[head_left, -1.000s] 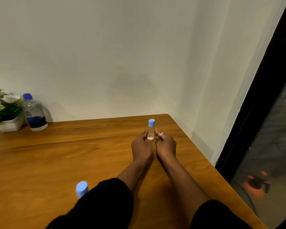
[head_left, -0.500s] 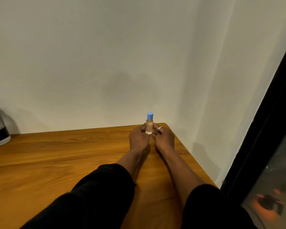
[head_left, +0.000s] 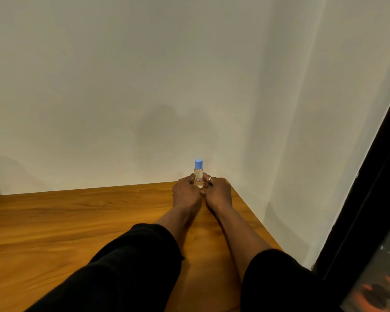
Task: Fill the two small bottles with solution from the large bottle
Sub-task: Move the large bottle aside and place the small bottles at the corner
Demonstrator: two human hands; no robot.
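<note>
Near the far right corner of the wooden table (head_left: 77,221), we hold one small bottle (head_left: 198,175) upright with its blue cap (head_left: 198,163) on, our left hand (head_left: 186,193) and right hand (head_left: 217,192) pinching its sides, and a bump could knock it off the edge.

A brown wooden table (head_left: 72,221) fills the bottom of the view, and its far edge meets a plain pale wall (head_left: 144,86). On the right, a thick black frame (head_left: 367,212) slants up beside the wall. Past the frame there is dark glass (head_left: 378,282) with blurry orange spots in it.
</note>
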